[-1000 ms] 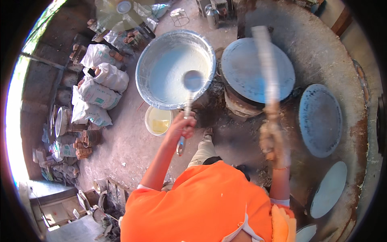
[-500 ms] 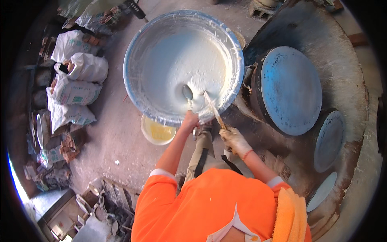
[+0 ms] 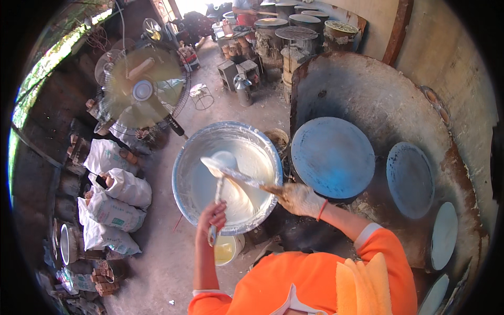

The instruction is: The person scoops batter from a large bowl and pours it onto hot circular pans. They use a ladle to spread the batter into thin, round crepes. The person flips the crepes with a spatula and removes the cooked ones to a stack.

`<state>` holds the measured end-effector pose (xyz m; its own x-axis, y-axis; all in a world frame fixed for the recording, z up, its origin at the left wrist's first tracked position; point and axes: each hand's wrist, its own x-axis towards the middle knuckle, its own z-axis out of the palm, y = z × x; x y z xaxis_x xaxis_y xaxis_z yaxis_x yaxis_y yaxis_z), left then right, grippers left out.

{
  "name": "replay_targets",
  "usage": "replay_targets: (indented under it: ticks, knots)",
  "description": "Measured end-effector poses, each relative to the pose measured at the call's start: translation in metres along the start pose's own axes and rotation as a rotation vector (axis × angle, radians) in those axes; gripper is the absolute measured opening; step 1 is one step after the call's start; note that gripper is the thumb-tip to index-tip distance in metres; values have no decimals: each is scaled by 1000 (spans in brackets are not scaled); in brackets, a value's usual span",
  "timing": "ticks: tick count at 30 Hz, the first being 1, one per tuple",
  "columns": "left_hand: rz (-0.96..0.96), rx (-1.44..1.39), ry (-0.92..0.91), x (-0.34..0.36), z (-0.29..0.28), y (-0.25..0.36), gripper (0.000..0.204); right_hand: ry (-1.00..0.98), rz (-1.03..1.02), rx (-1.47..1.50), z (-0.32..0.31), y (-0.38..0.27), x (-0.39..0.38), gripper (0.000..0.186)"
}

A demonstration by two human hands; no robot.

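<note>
A large blue-rimmed basin (image 3: 180,205) holds thick white batter (image 3: 257,160). My left hand (image 3: 212,216) is closed round the handle of a ladle (image 3: 220,189), whose whitish bowl is over the batter. In my right hand (image 3: 302,199), which wears a pale glove, is a flat wooden paddle (image 3: 242,177) coated in white. The paddle slants leftward across the ladle, its tip at the ladle's bowl. Whether the two tools touch, I cannot tell. Below the basin's near rim, a white bucket (image 3: 239,247) contains yellowish liquid.
Round bluish griddles (image 3: 333,157) stand on my right, with a curved wall (image 3: 362,79) behind them. A standing fan (image 3: 142,90) is at the far left, above stacked white sacks (image 3: 121,212). Farther off are a metal canister (image 3: 242,90), drum stoves (image 3: 270,39) and another person (image 3: 244,8).
My view has tilted up, bringing the fan and far stoves in. The ladle has risen from the batter, and the paddle has swung left across it.
</note>
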<state>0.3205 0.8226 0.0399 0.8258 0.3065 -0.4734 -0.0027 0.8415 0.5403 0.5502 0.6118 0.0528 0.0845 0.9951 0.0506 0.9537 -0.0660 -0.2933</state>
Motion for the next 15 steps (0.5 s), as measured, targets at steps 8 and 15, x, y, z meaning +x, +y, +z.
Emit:
replay_targets:
  ticks: [8, 15]
  knots:
    - [310, 307, 102, -91, 111, 143, 32, 422, -262, 161, -109, -22, 63, 48]
    - [703, 596, 201, -113, 189, 182, 27, 647, -243, 406, -142, -18, 100, 41]
